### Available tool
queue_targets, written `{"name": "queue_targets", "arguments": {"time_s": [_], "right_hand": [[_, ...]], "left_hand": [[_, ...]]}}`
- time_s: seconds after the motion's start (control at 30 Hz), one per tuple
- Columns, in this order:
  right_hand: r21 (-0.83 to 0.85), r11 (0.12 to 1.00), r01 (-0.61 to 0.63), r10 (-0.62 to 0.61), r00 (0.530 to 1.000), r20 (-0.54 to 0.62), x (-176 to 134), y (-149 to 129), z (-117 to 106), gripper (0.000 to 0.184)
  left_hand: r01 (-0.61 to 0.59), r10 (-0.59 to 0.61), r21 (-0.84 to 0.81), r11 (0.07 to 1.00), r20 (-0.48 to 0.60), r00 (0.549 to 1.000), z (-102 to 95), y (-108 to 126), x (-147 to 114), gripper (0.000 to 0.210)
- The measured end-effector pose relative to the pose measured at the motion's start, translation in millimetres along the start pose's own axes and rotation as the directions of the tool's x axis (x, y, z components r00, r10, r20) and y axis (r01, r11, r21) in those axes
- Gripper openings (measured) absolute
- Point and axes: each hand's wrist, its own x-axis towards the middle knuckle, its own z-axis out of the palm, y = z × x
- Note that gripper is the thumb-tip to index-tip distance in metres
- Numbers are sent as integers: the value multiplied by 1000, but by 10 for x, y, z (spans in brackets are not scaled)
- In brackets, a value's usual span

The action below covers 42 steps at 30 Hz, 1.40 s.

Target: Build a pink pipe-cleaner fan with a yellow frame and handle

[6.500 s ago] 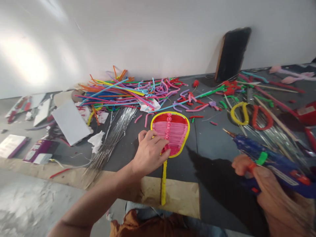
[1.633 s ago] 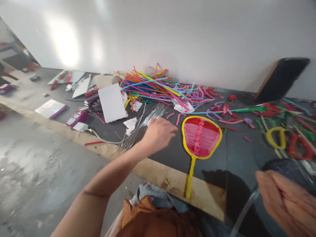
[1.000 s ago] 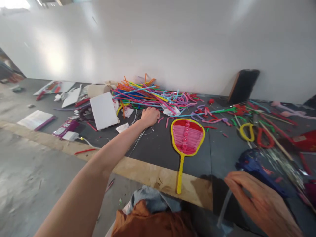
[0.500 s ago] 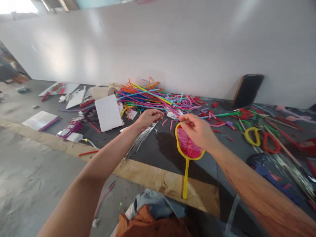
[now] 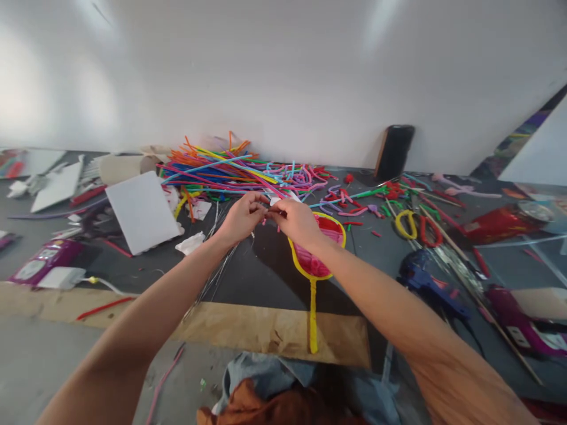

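Observation:
My left hand [image 5: 243, 218] and my right hand [image 5: 297, 221] meet over the dark table, with thumbs and fingertips pinched close together. Whatever lies between the fingertips is too small and hidden to name. Under my right wrist lies a racket-shaped piece [image 5: 313, 268] with a fuzzy yellow rim, pink filling and yellow handle; my forearm covers part of it. Just beyond my hands is a heap of coloured pipe cleaners [image 5: 212, 171]. Short pink pipe cleaner pieces show close to my fingertips.
Left are a white card [image 5: 142, 212], a cardboard roll [image 5: 126, 170] and a purple device [image 5: 46, 260]. A phone [image 5: 394, 152] leans on the white wall. Right are yellow-handled scissors [image 5: 406, 224], red-handled scissors [image 5: 430, 230], a blue glue gun [image 5: 427, 283] and a red can [image 5: 507, 223].
My hands, apart before, have come together at the fingertips. My right hand has moved left, off the top of the racket-shaped piece. The view has turned to the right.

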Motion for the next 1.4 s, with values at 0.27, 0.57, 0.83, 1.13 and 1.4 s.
{"name": "queue_targets", "arguments": {"time_s": [0.27, 0.57, 0.83, 1.13, 1.4], "right_hand": [[-47, 999, 8, -9, 999, -31, -75, 209, -287, 11], [-113, 958, -262, 237, 951, -198, -453, 386, -1125, 19], [49, 977, -206, 212, 959, -190, -1243, 171, -1281, 23], [186, 980, 70, -17, 962, -274, -1673, -79, -861, 17], [-45, 976, 215, -216, 897, -386, -2006, -6, -860, 42]], "left_hand": [[-83, 112, 382, 921, -54, 992, -136, -52, 46, 20], [9, -1, 522, 853, -16, 1000, -352, -137, 159, 40], [48, 72, 449, 892, -245, 967, -395, 464, -195, 26], [298, -159, -517, 802, 296, 942, 1070, 722, -1180, 28], [412, -287, -682, 605, 295, 911, 1514, 698, -1223, 23]]}}
